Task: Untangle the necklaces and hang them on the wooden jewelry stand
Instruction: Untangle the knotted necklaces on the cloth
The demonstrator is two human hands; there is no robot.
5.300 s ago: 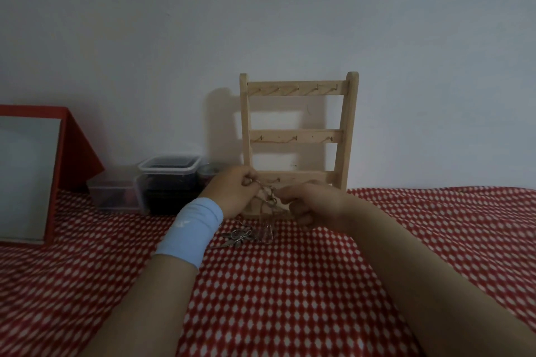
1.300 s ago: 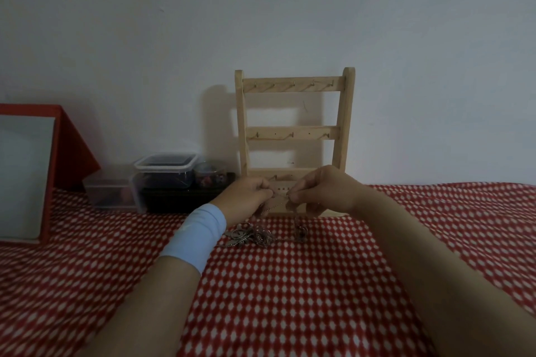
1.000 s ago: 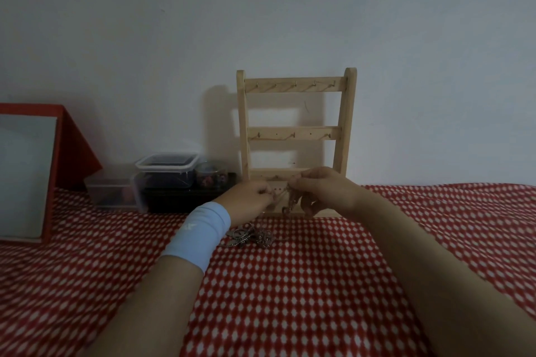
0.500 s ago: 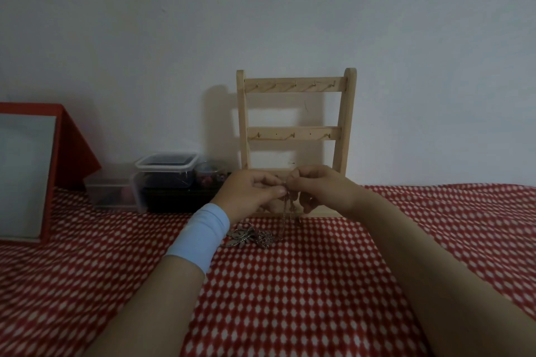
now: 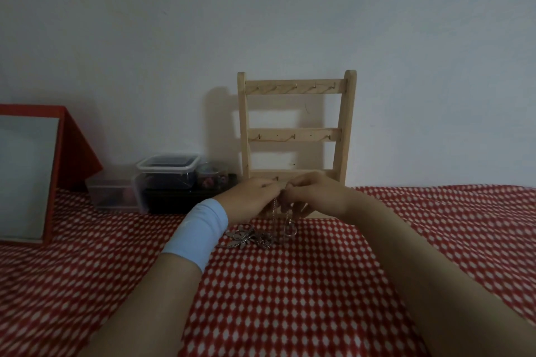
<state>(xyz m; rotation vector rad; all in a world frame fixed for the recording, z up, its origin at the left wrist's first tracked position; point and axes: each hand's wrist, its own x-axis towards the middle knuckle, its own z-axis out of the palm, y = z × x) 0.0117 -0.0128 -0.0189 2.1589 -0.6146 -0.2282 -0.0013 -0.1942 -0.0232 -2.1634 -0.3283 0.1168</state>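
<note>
A wooden jewelry stand [image 5: 295,136] with three hooked rails stands against the wall, and no necklace hangs on it. In front of its base, my left hand [image 5: 249,198] and my right hand [image 5: 316,195] meet fingertip to fingertip, both pinching a thin silver necklace chain [image 5: 274,209]. The chain hangs down to a ring pendant [image 5: 289,229] that touches the cloth. A heap of tangled silver necklaces [image 5: 251,238] with flower-shaped pendants lies on the cloth just below my left hand. My left wrist wears a light blue band [image 5: 197,236].
A red-and-white checked cloth [image 5: 290,298] covers the surface. Clear plastic containers [image 5: 162,182] with dark contents stand left of the stand by the wall. A red-framed mirror [image 5: 26,174] leans at the far left.
My hands have risen slightly and drawn together in front of the stand's base. A chain with a ring pendant now hangs from my fingers, apart from the heap on the cloth.
</note>
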